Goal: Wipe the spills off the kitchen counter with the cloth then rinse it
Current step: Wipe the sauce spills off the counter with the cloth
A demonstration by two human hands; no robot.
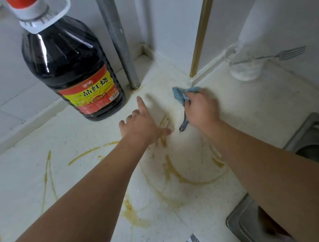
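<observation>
A small blue cloth with a dark patterned loop is bunched under my right hand, pressed on the white counter near the back corner. My left hand rests flat on the counter just left of it, fingers spread, index finger stretched forward, holding nothing. Yellow-brown spill streaks curve across the counter below both hands, and more spill streaks run off to the left.
A large dark soy sauce bottle with a red and yellow label stands at the back left. A metal pipe rises behind it. A glass with a fork stands back right. The steel sink lies at right.
</observation>
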